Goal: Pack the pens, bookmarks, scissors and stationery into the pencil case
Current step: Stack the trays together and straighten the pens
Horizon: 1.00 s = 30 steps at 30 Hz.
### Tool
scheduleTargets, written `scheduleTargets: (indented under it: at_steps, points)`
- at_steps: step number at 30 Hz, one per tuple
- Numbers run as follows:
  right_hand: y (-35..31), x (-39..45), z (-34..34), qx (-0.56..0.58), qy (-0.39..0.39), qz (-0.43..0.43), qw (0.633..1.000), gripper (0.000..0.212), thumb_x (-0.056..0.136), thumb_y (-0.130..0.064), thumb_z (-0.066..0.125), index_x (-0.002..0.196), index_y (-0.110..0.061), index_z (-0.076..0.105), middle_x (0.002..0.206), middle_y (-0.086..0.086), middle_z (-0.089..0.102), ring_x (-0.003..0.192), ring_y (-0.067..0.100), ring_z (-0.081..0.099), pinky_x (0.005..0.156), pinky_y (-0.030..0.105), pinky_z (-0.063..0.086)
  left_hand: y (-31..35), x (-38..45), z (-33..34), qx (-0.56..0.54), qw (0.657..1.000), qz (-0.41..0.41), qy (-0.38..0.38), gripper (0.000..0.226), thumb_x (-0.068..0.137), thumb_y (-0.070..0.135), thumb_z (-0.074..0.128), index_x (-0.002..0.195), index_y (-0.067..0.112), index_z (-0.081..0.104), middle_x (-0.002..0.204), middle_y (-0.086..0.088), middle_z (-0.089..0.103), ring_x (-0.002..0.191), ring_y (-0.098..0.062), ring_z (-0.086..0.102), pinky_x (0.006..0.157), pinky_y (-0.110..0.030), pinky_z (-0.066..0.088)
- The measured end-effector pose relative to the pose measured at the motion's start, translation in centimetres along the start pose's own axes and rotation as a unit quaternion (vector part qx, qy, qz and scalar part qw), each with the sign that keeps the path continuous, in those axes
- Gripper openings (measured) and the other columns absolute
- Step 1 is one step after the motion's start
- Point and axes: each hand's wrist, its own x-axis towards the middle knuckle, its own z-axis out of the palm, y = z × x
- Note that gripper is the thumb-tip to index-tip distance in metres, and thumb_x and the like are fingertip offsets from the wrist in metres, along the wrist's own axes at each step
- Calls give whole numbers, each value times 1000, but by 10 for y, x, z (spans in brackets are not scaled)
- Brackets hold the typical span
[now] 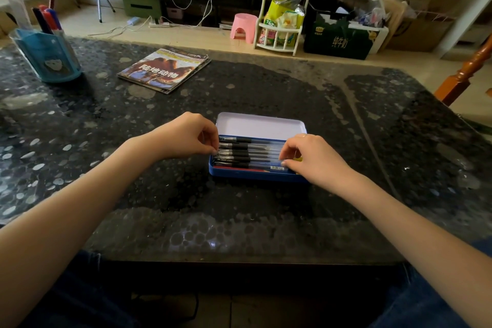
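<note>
Bare left hand [186, 133] at the left end of the pens [249, 153], fingers curled down, fingertips pinching the pen tips at the case's left wall. Bare right hand [306, 157] over the right end of the same pens, fingers bent and pressing down on them, covering that part of the tray. Five or six pens visible, all with black grips and clear barrels, lying side by side, lengthwise, left to right; exact count hard to tell under the hands. Nearest pen marked with a white barcode label. Small yellow item peeking out under the right fingers, too hidden to name.

Holding the pens: one blue tin pencil case [255, 176], open, pale lid [259, 126] tilted up on the far side. Case near the middle of a dark speckled table [133, 194].

Far centre-left on the table: a small stack of magazines [163, 70], lying flat, well apart from the case. Far left: one blue pen pot [49, 57] holding several markers and a clear ruler, standing upright.

Beyond the table, on the floor: one pink stool [243, 26], one white rack [279, 34] with snack packets, and one dark green carton [339, 40].
</note>
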Motion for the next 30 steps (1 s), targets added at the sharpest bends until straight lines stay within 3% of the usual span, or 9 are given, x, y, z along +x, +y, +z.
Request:
scheduleTargets:
  at_steps: [5, 11, 16, 20, 25, 30]
  points:
    - [-2, -1, -3, 5, -19, -5, 1000, 5, 89, -24, 63, 91, -27, 60, 89, -13, 56, 79, 2, 55, 68, 19, 46, 0, 0, 1, -3, 1000, 2, -6, 5, 78, 17, 72, 82, 20, 71, 78, 8, 68, 74, -2, 60, 69, -16, 47]
    - [-1, 0, -4, 71, -38, -8, 997, 9, 93, -17, 56, 95, -26, 60, 89, -11, 56, 74, -5, 51, 63, 15, 37, -1, 1, 2, 2, 1000, 6, -4, 5, 78, 17, 72, 83, 18, 71, 78, 6, 69, 74, -1, 60, 69, -17, 46]
    - [1, 1, 0, 104, -19, 7, 994, 14, 95, -16, 54, 100, -29, 56, 95, -7, 58, 82, 4, 56, 64, 13, 42, 0, 0, -1, -5, 1000, 4, 0, 4, 79, 22, 72, 82, 19, 71, 78, 8, 68, 74, -1, 60, 69, -15, 44]
    - [3, 3, 0, 126, -8, 18, 992, 16, 96, -16, 52, 97, -32, 55, 96, -7, 60, 82, 6, 61, 62, 13, 46, -1, -1, -3, -16, 1000, 1, -2, 3, 78, 25, 73, 80, 23, 70, 75, 14, 67, 71, 2, 61, 65, -6, 42]
    - [4, 3, 1, 150, 14, 25, 988, 17, 95, -14, 52, 98, -30, 59, 89, -9, 61, 78, 3, 62, 65, 11, 46, -1, -1, -1, -23, 1000, 2, -10, 6, 77, 25, 74, 81, 21, 72, 76, 12, 69, 73, 1, 62, 71, -15, 47]
    - [4, 3, 0, 155, 18, 24, 988, 9, 93, -19, 57, 95, -27, 62, 89, -12, 61, 80, 2, 61, 64, 11, 45, 2, -2, -2, -44, 999, 7, -24, 7, 75, 23, 75, 81, 22, 72, 77, 11, 70, 73, 2, 62, 72, -14, 48]
